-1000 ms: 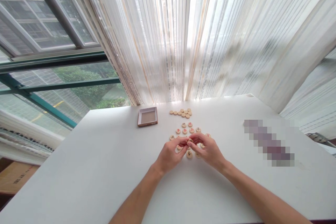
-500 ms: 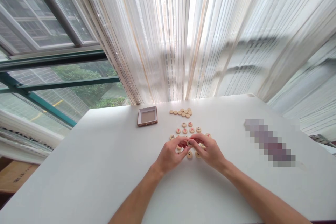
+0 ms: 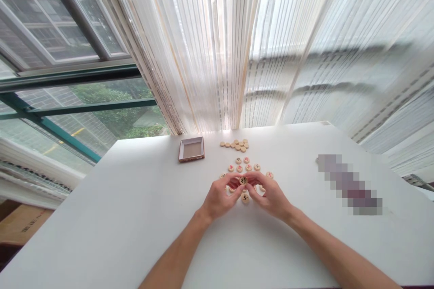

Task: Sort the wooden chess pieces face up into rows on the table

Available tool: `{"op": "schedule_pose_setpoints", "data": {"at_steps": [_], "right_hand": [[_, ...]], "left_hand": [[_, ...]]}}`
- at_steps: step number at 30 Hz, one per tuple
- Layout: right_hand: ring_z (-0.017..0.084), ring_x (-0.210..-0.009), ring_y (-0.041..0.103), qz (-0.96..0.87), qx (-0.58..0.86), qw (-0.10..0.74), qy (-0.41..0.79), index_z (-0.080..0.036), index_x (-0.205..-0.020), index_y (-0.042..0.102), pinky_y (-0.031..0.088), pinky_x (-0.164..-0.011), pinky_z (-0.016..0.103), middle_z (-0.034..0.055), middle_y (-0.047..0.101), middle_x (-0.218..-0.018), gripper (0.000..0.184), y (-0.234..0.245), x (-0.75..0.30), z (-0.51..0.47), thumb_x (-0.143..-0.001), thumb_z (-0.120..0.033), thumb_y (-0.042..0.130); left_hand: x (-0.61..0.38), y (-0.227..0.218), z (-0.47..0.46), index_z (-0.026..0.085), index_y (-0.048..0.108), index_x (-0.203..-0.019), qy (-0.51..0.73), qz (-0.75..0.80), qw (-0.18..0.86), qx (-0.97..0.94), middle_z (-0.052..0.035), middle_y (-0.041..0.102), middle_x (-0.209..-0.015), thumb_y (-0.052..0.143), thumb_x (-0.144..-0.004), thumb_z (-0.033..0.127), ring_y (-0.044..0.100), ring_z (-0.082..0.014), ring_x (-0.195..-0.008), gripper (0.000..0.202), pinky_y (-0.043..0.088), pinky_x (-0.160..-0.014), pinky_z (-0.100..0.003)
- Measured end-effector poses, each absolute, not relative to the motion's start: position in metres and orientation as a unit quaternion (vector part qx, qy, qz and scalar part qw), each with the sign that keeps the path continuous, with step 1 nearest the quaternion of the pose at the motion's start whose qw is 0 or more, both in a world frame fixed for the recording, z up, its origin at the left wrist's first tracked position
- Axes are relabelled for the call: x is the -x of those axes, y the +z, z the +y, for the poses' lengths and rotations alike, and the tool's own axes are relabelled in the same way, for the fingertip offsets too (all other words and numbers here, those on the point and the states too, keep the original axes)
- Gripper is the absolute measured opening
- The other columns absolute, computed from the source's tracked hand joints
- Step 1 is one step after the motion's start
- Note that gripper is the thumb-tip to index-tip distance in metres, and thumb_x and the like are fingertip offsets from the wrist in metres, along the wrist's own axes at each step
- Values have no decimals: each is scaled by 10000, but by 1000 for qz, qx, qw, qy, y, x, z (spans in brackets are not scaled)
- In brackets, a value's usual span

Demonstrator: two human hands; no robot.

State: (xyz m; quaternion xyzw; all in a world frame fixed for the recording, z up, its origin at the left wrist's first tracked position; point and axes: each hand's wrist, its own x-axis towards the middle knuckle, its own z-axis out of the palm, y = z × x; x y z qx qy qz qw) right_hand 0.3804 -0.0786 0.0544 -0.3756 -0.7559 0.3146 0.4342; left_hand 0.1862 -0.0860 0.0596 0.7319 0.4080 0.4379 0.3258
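Both my hands meet over a scatter of round wooden game pieces on a white table (image 3: 135, 216). My left hand (image 3: 220, 198) and my right hand (image 3: 269, 196) pinch one wooden piece (image 3: 243, 181) with a dark character between their fingertips, its face turned up toward me. Another piece (image 3: 244, 198) lies on the table just below the hands. Several face-up pieces (image 3: 247, 167) with red or dark marks lie just beyond the fingers. Farther back sits a cluster of blank-sided pieces (image 3: 235, 145).
A small shallow brown box (image 3: 191, 149) stands at the back of the table, left of the pieces. A blurred-out object (image 3: 349, 185) lies on the right side. Sheer white curtains (image 3: 254, 45) hang behind the table, with a window (image 3: 68, 54) at the left.
The piece held between both hands has been lifted slightly and turned so its marked face shows. The curtain on the right has shifted.
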Motion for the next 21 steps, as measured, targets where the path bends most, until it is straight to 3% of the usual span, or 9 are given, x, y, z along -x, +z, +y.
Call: {"op": "schedule_pose_setpoints", "data": {"at_steps": [13, 21], "right_hand": [[178, -843, 688, -769, 368, 431, 294, -259, -1166, 582, 578, -774, 317, 51, 712, -1029, 225, 55, -383, -77, -943, -248, 558], [179, -851, 689, -764, 392, 419, 294, -262, -1187, 573, 578, -725, 297, 48, 715, -1004, 235, 50, -383, -79, -954, -277, 555]], "left_hand": [[-186, 63, -86, 211, 601, -1224, 445, 394, 373, -712, -68, 739, -1030, 582, -937, 269, 711, -162, -825, 293, 583, -796, -297], [-188, 60, -86, 214, 608, -1194, 450, 402, 357, -714, -38, 730, -975, 631, -905, 243, 693, -143, -809, 292, 580, -805, -286]]}}
